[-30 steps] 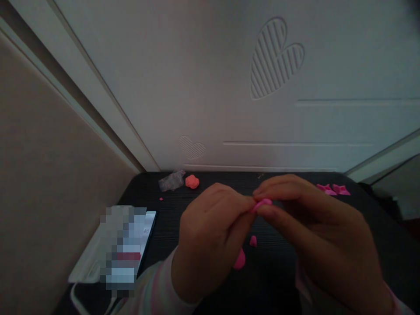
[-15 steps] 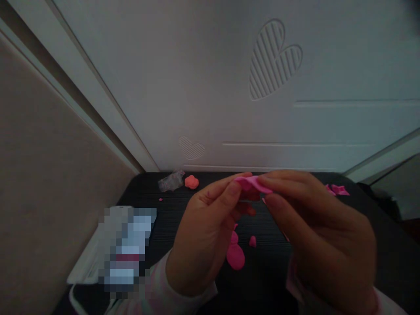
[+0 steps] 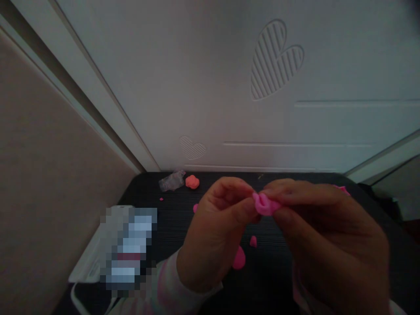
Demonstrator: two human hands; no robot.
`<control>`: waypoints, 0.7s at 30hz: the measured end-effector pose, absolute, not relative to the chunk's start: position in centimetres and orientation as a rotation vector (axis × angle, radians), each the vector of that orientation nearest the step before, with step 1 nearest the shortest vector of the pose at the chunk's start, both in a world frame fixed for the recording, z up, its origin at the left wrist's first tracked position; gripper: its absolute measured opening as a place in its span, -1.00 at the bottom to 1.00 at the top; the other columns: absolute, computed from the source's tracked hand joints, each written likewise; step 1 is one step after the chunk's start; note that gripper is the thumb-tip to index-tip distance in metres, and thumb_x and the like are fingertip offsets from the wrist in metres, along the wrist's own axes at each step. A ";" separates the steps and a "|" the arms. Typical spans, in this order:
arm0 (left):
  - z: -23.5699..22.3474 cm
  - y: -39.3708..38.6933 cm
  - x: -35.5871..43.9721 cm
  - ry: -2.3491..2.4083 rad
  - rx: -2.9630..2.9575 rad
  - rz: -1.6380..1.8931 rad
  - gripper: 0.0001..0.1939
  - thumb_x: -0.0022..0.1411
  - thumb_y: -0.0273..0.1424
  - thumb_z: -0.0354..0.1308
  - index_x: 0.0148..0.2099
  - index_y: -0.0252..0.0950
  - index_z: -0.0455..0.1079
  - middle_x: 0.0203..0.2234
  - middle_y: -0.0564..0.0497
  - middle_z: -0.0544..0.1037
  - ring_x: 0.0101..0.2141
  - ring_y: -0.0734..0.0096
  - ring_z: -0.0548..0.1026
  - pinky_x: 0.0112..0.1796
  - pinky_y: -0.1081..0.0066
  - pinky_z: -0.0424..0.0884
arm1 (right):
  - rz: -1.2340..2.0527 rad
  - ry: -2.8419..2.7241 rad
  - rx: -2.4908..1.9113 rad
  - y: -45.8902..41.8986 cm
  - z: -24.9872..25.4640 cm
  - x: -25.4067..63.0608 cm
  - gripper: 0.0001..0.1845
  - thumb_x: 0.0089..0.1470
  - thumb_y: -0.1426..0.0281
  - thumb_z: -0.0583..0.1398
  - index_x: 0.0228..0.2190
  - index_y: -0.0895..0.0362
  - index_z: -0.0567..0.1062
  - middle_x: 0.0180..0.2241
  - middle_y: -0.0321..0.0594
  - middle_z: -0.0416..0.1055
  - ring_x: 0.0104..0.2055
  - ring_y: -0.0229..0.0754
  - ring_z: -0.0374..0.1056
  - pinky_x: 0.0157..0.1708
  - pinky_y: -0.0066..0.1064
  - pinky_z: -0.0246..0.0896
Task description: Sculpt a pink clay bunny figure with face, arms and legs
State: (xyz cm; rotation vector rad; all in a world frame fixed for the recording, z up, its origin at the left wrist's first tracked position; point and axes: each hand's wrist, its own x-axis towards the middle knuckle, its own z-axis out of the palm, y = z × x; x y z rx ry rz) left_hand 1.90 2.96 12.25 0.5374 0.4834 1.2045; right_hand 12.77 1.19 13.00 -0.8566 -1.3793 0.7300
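Between my two hands, above the dark table, is a folded piece of pink modelling clay (image 3: pixel 264 204). The fingertips of my left hand (image 3: pixel 218 232) pinch its left edge. My right hand (image 3: pixel 331 236) grips its right end between thumb and fingers. Below lie a flat pink clay disc (image 3: pixel 239 257), partly hidden by my left hand, and a small pink clay lump (image 3: pixel 253 241). Another bit of pink clay (image 3: pixel 196 208) peeks out left of my left hand. Behind my right hand, a pink clay scrap (image 3: pixel 342 190) is mostly covered.
An orange clay flower shape (image 3: pixel 192 182) lies at the table's back beside a crumpled clear wrapper (image 3: pixel 172 180). On the left, a blurred-out phone (image 3: pixel 133 245) rests against a white device (image 3: pixel 90 253) with a cable. A white panel with hearts (image 3: pixel 203 87) rises behind the table (image 3: pixel 173 223).
The pink clay has gone from a longer twisted strip to a compact folded loop. Both hands have shifted a little right and down, my left fingers curling closer to my right hand.
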 end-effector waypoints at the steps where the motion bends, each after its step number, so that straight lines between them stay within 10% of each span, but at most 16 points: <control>1: 12.3 3.0 1.8 0.523 0.606 1.228 -0.89 -0.12 -0.48 0.27 -0.46 -0.22 0.42 -0.57 0.17 0.46 -0.51 0.62 0.39 -0.45 0.59 0.31 | 0.724 -1.361 -0.864 1.2 13.0 12.7 -0.75 -0.09 0.55 0.21 -0.35 -0.02 0.45 -0.39 -0.38 0.44 -0.30 -0.29 0.35 -0.28 -0.45 0.32; 9: 12.2 2.2 0.6 0.637 1.072 1.338 -0.83 0.03 -0.29 0.15 -0.28 -0.15 0.48 -0.42 0.05 0.54 -0.43 0.44 0.45 -0.39 0.46 0.37 | 0.439 -1.551 -0.969 2.1 13.1 14.0 -0.72 -0.15 0.53 0.25 -0.33 0.01 0.45 -0.40 -0.30 0.36 -0.37 -0.25 0.29 -0.37 -0.38 0.29; 21: 12.5 3.1 0.6 0.749 1.031 1.282 -0.89 -0.03 -0.55 0.19 -0.42 -0.23 0.47 -0.52 0.11 0.53 -0.45 0.55 0.47 -0.39 0.57 0.38 | 0.025 -1.977 -0.998 1.8 13.5 14.1 -0.70 -0.05 0.53 0.15 -0.21 0.09 0.43 -0.39 -0.25 0.36 -0.37 -0.30 0.30 -0.39 -0.54 0.31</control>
